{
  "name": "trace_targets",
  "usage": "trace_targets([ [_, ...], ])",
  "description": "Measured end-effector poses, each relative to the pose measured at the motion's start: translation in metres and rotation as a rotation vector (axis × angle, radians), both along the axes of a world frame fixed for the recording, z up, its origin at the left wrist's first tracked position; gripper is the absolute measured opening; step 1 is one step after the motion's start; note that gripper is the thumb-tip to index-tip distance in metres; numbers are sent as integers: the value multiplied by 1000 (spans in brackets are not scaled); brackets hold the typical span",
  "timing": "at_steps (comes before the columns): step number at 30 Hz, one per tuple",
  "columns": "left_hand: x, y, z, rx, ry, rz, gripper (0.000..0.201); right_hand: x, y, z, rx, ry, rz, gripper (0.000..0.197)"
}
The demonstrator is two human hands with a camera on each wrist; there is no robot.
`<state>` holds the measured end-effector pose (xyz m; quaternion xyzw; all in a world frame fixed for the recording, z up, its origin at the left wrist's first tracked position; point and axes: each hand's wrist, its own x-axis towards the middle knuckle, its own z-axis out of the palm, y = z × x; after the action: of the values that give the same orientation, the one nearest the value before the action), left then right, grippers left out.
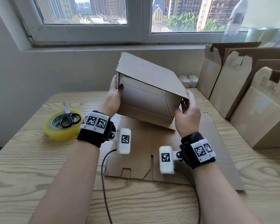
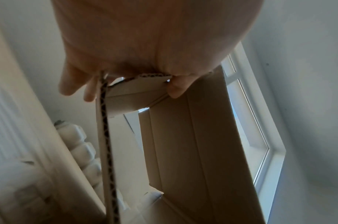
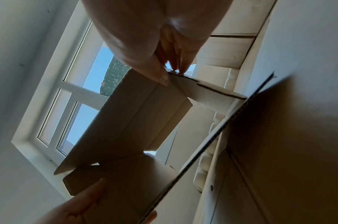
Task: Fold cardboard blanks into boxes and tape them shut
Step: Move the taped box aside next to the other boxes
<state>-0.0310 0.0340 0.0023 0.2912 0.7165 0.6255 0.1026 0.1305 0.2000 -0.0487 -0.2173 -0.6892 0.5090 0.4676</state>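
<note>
where the wooden table (image 1: 39, 167) runs nearest the camera, two bare forearms reach forward, each wrist strapped with a black band carrying white coded blocks. just beyond them a flat cardboard blank (image 1: 136, 151) lies on the table, its notched flaps toward the near edge. above its far part both hands hold a half-folded box (image 1: 145, 96) tilted in the air, one wide flap slanting over the top. the left hand (image 1: 112, 98) grips the box's left edge, thumb on the near face and fingers behind the wall; the right hand (image 1: 187, 112) pinches the right corner, thumb in front and fingers curled round the edge under the flap. to the left, well apart from the box, a yellow tape roll (image 1: 62, 127) sits on the table with black-handled scissors (image 1: 69, 118) resting across it. on the right several standing boxes (image 1: 242, 97) line the table edge. farther off a window (image 1: 94, 18) looks onto tall buildings, and a blurred clear bottle (image 1: 234, 20) stands at the far right.
</note>
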Motion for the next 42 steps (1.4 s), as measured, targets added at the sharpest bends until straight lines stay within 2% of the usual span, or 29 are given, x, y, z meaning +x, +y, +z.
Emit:
trace_targets([
  [2,3,4,-2,-19,-9,40,47,1,4,-3,7,-19,2,69],
  [4,1,8,-8,-26,-28,93,13,2,3,-4,-31,-37,60,80],
  [5,1,9,-9,-17,-58,115,10,2,4,-5,-50,-39,97,84],
  [7,1,10,-11,-9,-112,120,30,1,3,-7,-50,-64,132,86],
  [9,0,10,-12,-59,-97,91,51,-1,4,-8,-27,-102,126,85],
  [14,-6,3,-15,-91,-39,61,47,0,14,-12,-227,-41,162,86],
  [18,0,2,-15,-109,29,-12,47,-1,18,-14,-124,-159,104,77],
  [22,-3,4,-19,-114,100,180,33,5,23,-14,-75,-267,57,70],
  [26,-10,-4,-12,-29,151,388,17,10,17,-5,-24,-227,93,53],
  [29,-10,-16,3,138,113,421,18,12,9,5,-2,-150,152,43],
  [32,-5,-27,22,216,110,464,26,13,4,14,71,-99,210,68],
  [36,13,-37,44,131,211,522,45,6,-3,22,42,43,315,101],
  [39,25,-36,49,61,309,601,38,-11,-8,31,56,84,290,104],
  [42,21,-36,44,134,330,568,27,-29,-4,40,151,46,260,103],
])
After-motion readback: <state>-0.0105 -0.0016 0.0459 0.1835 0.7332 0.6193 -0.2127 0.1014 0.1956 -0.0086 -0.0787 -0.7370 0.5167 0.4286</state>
